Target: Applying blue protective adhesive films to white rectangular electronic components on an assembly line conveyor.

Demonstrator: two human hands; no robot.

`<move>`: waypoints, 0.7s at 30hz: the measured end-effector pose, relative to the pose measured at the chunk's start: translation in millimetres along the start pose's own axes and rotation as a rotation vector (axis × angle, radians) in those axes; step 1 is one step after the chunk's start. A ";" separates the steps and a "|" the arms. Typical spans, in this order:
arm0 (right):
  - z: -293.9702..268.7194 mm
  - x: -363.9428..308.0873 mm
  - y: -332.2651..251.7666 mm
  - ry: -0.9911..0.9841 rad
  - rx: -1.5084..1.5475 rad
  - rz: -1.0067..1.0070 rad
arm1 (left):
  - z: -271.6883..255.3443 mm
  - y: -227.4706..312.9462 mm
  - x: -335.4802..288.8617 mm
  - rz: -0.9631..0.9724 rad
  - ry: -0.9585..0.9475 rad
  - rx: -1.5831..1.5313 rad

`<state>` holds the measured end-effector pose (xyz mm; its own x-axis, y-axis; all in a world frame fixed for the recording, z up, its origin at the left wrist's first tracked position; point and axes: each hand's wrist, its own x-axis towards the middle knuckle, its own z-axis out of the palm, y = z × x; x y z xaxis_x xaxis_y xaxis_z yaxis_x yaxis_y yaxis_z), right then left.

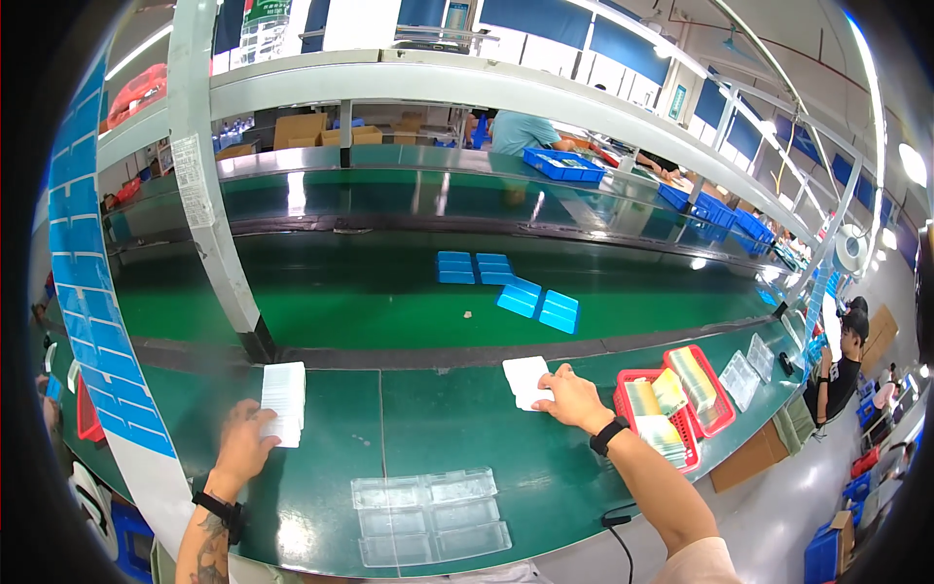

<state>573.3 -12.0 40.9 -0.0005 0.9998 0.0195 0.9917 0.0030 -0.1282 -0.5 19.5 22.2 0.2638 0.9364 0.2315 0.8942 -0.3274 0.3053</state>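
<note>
My left hand (pixel 243 443) is closed around the lower left side of a stack of white cards (pixel 283 394) on the green bench. Farther right, my right hand (pixel 576 399) grips the right edge of a smaller bunch of white cards (pixel 525 382), thumb and fingers pressed on it. Between my forearms, near the front edge, lies a clear plastic tray (pixel 428 521) with several compartments. Just right of my right hand, two red baskets (pixel 691 450) hold bundles of yellowish-green cards (pixel 693 380).
More clear trays (pixel 739 380) lie beyond the baskets. Blue trays (pixel 538 304) rest on the green conveyor belt (pixel 360 282) behind a dark ledge. A white post (pixel 209 214) rises at the left. Across the line, a person in a light blue top (pixel 520 133) sits near blue bins (pixel 564 167).
</note>
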 end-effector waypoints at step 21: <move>8.3 -192.1 -58.0 -0.832 2.136 0.555 | -17.5 81.5 -125.2 -0.732 -0.394 -1.961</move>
<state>514.8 -204.1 36.3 -0.4561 0.7031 -0.5455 -0.5555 -0.7038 -0.4428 33.1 -126.7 34.2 0.4064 0.8094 -0.4240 -0.5294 0.5868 0.6127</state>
